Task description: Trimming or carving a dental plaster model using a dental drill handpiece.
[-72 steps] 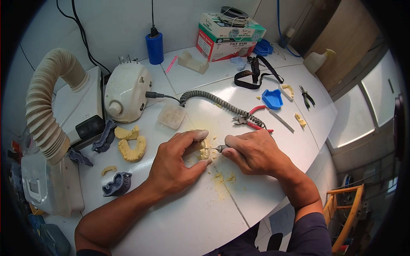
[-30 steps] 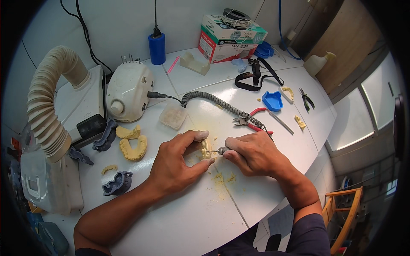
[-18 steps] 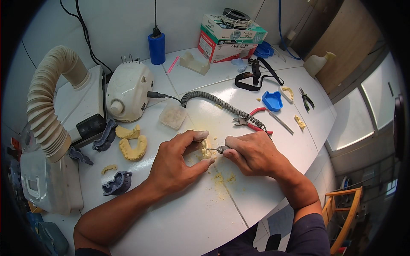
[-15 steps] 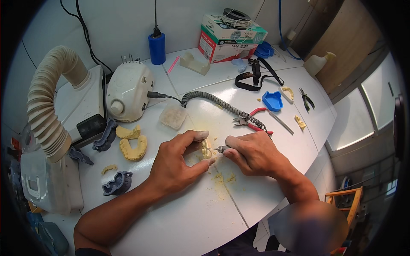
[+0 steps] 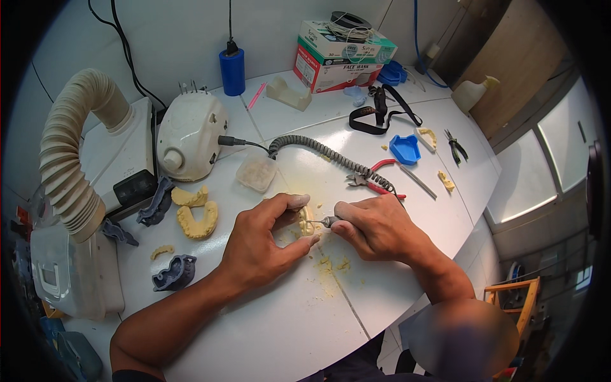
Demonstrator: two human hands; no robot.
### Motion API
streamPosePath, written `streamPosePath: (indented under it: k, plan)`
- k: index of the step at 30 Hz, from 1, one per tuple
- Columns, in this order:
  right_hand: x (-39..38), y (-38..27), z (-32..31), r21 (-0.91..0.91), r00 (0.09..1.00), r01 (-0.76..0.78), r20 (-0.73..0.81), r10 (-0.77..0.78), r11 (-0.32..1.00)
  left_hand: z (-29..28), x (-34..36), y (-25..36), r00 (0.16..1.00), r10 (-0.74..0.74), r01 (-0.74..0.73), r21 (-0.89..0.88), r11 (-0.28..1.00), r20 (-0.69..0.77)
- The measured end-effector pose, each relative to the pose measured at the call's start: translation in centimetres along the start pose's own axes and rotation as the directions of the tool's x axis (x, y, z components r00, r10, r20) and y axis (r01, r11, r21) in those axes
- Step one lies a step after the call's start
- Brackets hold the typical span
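Held between the thumb and fingers of the left hand [image 5: 262, 239], a yellow model of teeth [image 5: 307, 219] sits near the middle of the table [image 5: 254, 331]; that hand is curved part way open around it. The right hand [image 5: 379, 230] is closed tight on a grey tool [image 5: 330, 221], whose thin tip points left at the model. To do this well, I think the left hand should hold firm, with its fingertips tucked out of the tip's way. Small, light strokes seem best, as the model looks easy to chip.

Yellow crumbs [image 5: 325, 263] lie nearby. I cannot tell if the tip touches the model. Fingers hide part of it, the right fist hides where the curly cord [image 5: 331, 153] ends, and a blurry patch [image 5: 468, 337] covers the rest of that arm.
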State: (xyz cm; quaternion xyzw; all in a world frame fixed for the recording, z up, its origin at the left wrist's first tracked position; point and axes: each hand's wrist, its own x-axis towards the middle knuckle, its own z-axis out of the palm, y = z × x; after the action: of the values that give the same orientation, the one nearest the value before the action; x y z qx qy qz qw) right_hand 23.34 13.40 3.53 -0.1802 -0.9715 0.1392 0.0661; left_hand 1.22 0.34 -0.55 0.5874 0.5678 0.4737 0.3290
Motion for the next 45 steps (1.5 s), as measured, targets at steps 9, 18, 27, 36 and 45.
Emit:
streamPosePath:
  k: [9,18,27,36,45]
  plan:
    - [0.06,-0.02,-0.09,0.008,1.000,0.011,-0.005,-0.011,1.000,-0.04,0.00,-0.05,1.000,-0.007,0.007,0.001,1.000,0.001]
    - [-0.03,0.04,-0.03,0.006,1.000,0.009,0.001,-0.009,1.000,-0.06,-0.04,0.03,1.000,-0.009,0.009,0.010,1.000,0.004]
    - [-0.01,0.05,-0.04,0.014,1.000,0.017,-0.002,-0.017,1.000,-0.11,-0.06,0.07,1.000,-0.009,0.009,0.007,1.000,0.002]
    - [-0.02,0.11,-0.05,0.015,1.000,0.028,-0.006,-0.028,0.999,-0.15,0.02,0.13,1.000,-0.006,0.006,0.014,1.000,0.005]
    - [-0.05,0.15,-0.05,0.017,1.000,0.022,-0.001,-0.022,1.000,-0.05,-0.03,0.08,1.000,0.000,-0.001,0.014,1.000,0.001]
